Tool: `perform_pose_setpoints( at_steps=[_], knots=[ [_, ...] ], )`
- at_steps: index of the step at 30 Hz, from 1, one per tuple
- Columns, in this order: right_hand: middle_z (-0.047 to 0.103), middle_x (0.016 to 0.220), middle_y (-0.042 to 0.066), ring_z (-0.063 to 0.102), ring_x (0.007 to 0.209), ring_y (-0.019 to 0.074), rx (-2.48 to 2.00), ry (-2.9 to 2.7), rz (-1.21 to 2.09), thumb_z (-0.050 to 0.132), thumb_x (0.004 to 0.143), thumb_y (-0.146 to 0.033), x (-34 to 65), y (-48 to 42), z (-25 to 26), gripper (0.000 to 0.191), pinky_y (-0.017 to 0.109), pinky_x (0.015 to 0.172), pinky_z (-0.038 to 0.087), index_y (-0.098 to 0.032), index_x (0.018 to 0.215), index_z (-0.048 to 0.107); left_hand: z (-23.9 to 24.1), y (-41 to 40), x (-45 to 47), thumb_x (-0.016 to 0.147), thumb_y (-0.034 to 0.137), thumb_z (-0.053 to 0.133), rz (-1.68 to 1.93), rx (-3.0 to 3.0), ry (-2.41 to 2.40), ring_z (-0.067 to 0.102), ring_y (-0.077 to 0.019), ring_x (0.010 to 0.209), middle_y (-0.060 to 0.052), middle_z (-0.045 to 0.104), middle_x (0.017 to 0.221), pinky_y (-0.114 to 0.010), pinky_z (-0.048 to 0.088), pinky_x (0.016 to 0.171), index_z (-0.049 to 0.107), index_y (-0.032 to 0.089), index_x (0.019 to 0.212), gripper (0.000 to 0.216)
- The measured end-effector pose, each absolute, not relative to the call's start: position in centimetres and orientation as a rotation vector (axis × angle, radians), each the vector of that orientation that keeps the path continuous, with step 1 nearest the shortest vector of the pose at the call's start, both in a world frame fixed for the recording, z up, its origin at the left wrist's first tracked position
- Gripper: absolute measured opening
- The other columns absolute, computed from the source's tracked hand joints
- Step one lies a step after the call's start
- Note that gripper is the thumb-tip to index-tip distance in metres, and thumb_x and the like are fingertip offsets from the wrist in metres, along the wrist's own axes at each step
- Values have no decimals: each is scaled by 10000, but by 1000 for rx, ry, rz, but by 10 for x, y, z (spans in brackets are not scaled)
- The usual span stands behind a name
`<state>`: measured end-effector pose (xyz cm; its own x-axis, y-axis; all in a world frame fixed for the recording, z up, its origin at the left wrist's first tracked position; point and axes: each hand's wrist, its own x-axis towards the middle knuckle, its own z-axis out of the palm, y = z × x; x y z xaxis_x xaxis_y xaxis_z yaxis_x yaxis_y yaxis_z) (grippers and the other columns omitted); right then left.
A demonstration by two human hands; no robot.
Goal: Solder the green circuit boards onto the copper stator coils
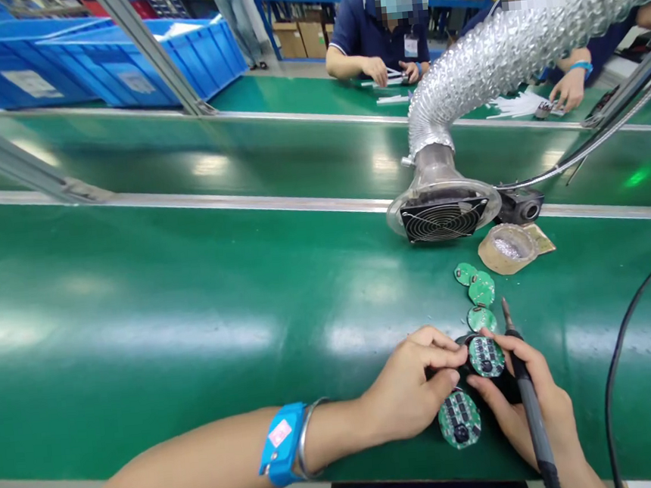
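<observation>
My right hand (536, 400) grips a round green circuit board (486, 357) between thumb and index finger. A soldering iron (529, 408) lies across the same hand, its tip pointing away from me. At the board's left edge, my left hand (411, 384) is closed in a pinch; whatever is between its fingertips is too small to make out. Something dark sits behind the held board, mostly hidden. Just below my left fingertips is a second round circuit board (459, 419) with black components. Several smaller green boards (481, 289) lie beyond my hands.
A fume extractor fan (445, 220) on a silver duct (474, 56) stands ahead. Beside it is a tan solder-flecked cup (507, 249). A black cable (618, 370) runs down the right. Blue bins (139, 66) and co-workers (381, 38) are across the bench.
</observation>
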<state>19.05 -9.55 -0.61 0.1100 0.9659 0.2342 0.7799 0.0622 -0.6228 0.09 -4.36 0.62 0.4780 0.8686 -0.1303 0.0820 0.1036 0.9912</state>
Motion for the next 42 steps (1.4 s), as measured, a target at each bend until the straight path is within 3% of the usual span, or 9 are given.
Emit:
perform_pose_setpoints(
  at_steps=[3,10,17,25,30,33,36,39,42],
  knots=[
    [678,1222,54,690,1049,247,-1759,-1683,409,654,844,-494,191,-95,-5,474,297,782,612,-256,1229,511,6,-27,-3,809,162,664,684,1456,891,639,-165,923,-51,685,973,-307,500,878,773,207,953,187],
    [697,1185,55,695,1036,266,-1828,-1649,446,682,811,-521,190,-94,-1,513,314,742,615,-264,1222,515,-2,20,0,704,199,806,597,1618,696,602,-104,671,-2,667,756,-199,462,655,753,166,766,88],
    [695,1169,61,715,972,257,-1796,-1680,393,665,818,-546,189,-93,0,497,319,740,609,-260,1207,548,-4,-9,6,873,170,589,842,1923,765,609,-149,821,-60,662,865,-231,484,771,681,144,849,99],
    [710,1093,109,720,928,274,-1652,-1462,556,754,758,-451,205,-93,-11,521,361,773,604,-212,1179,562,1,-2,0,828,143,654,703,1745,784,655,-143,827,-43,711,917,-251,514,804,727,171,935,132],
    [700,1087,120,716,931,256,-1511,-1333,736,753,784,-337,208,-96,-11,494,360,800,604,-210,1208,535,3,-6,1,809,203,682,758,1629,772,655,-134,765,-59,692,903,-239,539,732,721,140,935,146],
    [695,1088,133,717,924,269,-1509,-1333,722,762,775,-342,207,-97,-13,502,383,796,610,-201,1202,539,5,-11,1,803,212,678,831,1611,732,662,-136,781,-82,680,1001,-252,564,731,695,145,1073,279],
    [700,1072,126,719,914,267,-1494,-1333,698,779,755,-342,207,-97,-16,510,380,799,612,-200,1188,549,5,-15,1,854,228,633,915,1740,631,665,-176,970,-101,673,1133,-304,560,886,654,184,1218,367],
    [702,1067,118,721,906,261,-1485,-1338,680,794,737,-337,206,-97,-16,507,362,788,615,-200,1168,565,1,-17,3,901,246,595,978,1838,621,671,-177,1025,-95,709,1116,-292,541,952,704,181,1152,281],
    [704,1057,109,720,901,245,-1481,-1351,682,787,747,-333,204,-96,-14,495,343,790,612,-204,1171,565,-1,-20,6,911,261,590,1016,1848,677,702,-164,953,-101,736,1065,-250,571,889,745,148,1051,237]
  ],
)
